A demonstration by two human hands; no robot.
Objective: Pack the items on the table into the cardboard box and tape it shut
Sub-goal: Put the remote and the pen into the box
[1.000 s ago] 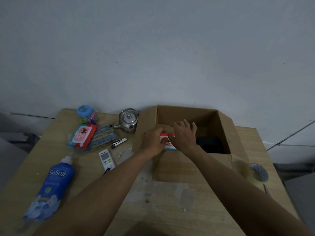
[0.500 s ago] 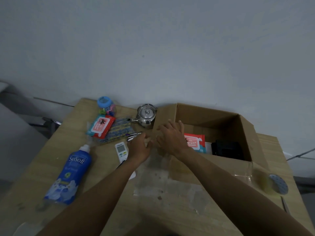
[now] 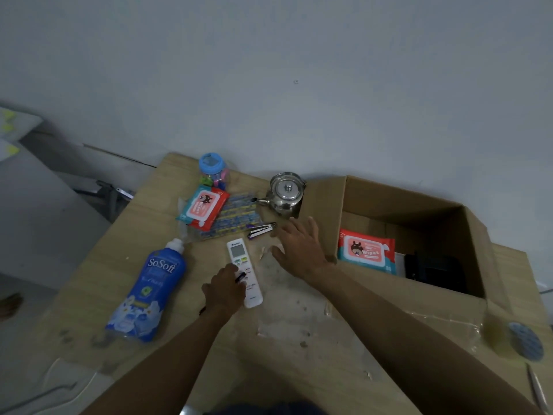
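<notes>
Reader: Where were the hands, and what was being packed?

Describer: The left hand (image 3: 224, 290) lay curled over the lower half of a white remote control (image 3: 239, 253) on the table (image 3: 119, 250), apparently gripping it. The right hand (image 3: 299, 250) hovered apart from it, fingers spread and holding nothing, between the remote control and the cardboard box (image 3: 389, 205). The box stood open at the table's right, with a wipes pack (image 3: 366, 251) and a black object (image 3: 434, 266) inside.

Reader: How should the lift have gone?

Describer: A dark pen-like thing (image 3: 241, 277) lay by the fingers; whether it was held too, I could not tell. Best to take the remote control by its long edges, raise it above the box's left wall, then lay it flat beside the wipes pack.

Reader: Any room to move?

Describer: The path rightward looked open past the spread hand. A clipper (image 3: 261, 230) and kettle (image 3: 285, 194) sat just beyond; a blue bottle (image 3: 149, 292) lay to the left. The tape roll (image 3: 508, 339) sat near the table's right edge.
</notes>
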